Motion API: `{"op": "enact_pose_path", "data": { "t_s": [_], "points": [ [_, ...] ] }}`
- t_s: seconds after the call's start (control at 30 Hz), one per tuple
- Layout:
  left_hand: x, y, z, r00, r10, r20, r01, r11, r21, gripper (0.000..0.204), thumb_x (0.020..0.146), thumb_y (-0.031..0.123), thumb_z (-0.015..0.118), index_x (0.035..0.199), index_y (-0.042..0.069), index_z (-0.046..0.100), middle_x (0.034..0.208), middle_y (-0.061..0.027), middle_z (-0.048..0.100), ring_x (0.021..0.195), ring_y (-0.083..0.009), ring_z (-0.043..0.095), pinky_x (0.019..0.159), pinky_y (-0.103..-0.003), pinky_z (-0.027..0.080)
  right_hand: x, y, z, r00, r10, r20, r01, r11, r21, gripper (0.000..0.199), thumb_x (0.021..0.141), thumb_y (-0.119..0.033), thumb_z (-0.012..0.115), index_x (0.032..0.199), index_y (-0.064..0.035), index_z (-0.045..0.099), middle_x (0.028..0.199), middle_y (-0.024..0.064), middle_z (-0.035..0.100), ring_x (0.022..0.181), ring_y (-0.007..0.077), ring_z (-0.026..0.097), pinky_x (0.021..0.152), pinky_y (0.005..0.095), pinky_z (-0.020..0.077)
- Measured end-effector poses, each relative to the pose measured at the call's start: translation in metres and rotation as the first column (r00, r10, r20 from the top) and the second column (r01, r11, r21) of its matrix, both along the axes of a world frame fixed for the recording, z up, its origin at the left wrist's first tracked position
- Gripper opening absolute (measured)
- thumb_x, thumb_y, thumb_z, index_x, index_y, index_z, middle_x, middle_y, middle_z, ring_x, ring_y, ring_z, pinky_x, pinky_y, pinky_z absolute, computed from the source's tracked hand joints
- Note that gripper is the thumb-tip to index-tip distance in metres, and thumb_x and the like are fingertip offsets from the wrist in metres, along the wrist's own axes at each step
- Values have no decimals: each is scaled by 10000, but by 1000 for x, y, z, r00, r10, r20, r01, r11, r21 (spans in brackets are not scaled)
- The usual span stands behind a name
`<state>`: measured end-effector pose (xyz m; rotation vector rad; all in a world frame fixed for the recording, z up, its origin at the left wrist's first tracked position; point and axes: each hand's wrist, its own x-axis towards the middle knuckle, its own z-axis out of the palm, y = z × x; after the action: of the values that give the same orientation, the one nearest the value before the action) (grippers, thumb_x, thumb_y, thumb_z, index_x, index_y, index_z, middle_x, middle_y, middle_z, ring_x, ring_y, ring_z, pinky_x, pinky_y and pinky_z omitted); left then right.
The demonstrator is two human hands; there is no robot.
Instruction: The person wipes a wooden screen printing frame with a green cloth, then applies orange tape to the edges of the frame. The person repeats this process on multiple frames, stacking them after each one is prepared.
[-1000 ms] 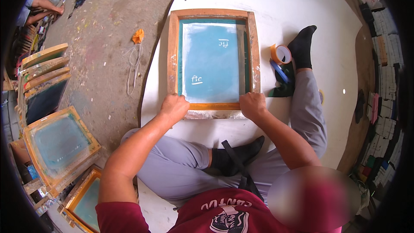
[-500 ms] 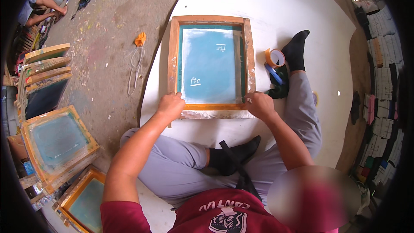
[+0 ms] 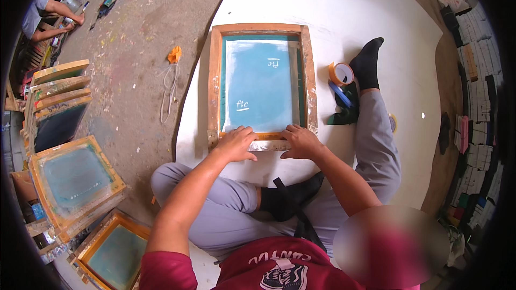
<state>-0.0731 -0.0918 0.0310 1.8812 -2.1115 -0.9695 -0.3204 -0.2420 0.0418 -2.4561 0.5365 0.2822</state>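
A wooden screen-printing frame with teal mesh lies flat on a round white board in front of me. My left hand and my right hand press side by side on the frame's near wooden edge, where a strip of clear tape runs along the wood. Their fingers lie flat on the tape and grip nothing I can make out. I sit on the board with my legs bent under my arms.
A roll of orange tape, a blue tool and a dark cloth lie right of the frame by my foot. More wooden frames stack at the left on the dirt floor. Another person crouches at the far left.
My two hands have slid closer together along the frame's near edge, from its corners toward the middle.
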Motion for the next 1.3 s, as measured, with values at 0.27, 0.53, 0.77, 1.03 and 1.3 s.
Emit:
{"op": "enact_pose_path", "data": {
  "t_s": [0.27, 0.53, 0.77, 1.03, 1.3],
  "points": [
    [20, 7, 9, 978, -79, 192, 78, 997, 12, 604, 724, 419, 919, 1192, 117, 684, 1106, -95, 681, 1106, -327, 655, 935, -466, 550, -14, 0, -9, 999, 8, -52, -15, 992, -127, 576, 716, -362, 918, 1119, -52, 648, 1105, 129, 676, 1129, 351, 662, 928, 459, 582],
    [27, 20, 17, 938, -90, 336, 84, 996, 32, 576, 715, 452, 920, 1089, 64, 716, 1076, -95, 725, 1122, -310, 642, 1086, -484, 461, -19, -6, -1, 998, -6, -65, 0, 996, -94, 506, 833, -379, 824, 1236, -108, 682, 1179, 135, 671, 1187, 344, 646, 977, 447, 566],
    [33, 26, 34, 930, -24, 366, 25, 1000, 1, 670, 720, 518, 900, 1185, 73, 717, 1150, -104, 694, 1269, -315, 557, 1267, -564, 252, -61, -86, 12, 675, -701, 230, 708, 527, -471, 446, 817, -37, 703, 1253, -40, 606, 1339, 197, 608, 1077, 407, 674, 897, 488, 584],
    [43, 59, 21, 957, 184, 223, -118, 953, -277, 652, 781, 518, 870, 1244, 87, 714, 1441, -170, 548, 1440, -367, 434, 1232, -543, 309, -84, -108, 20, 482, -805, -345, 689, 592, -418, 371, 908, -108, 664, 1257, 15, 694, 1256, 212, 698, 1160, 386, 713, 948, 479, 590],
    [54, 68, -3, 726, 687, 20, -660, 706, -258, 571, 948, 318, 748, 1429, 85, 548, 1473, -219, 505, 1338, -425, 516, 1078, -507, 468, -94, -77, 46, 657, -753, 45, 687, 572, -448, 242, 808, -92, 679, 1011, 20, 751, 1008, 229, 759, 961, 432, 738, 898, 520, 570]
  ]
}}
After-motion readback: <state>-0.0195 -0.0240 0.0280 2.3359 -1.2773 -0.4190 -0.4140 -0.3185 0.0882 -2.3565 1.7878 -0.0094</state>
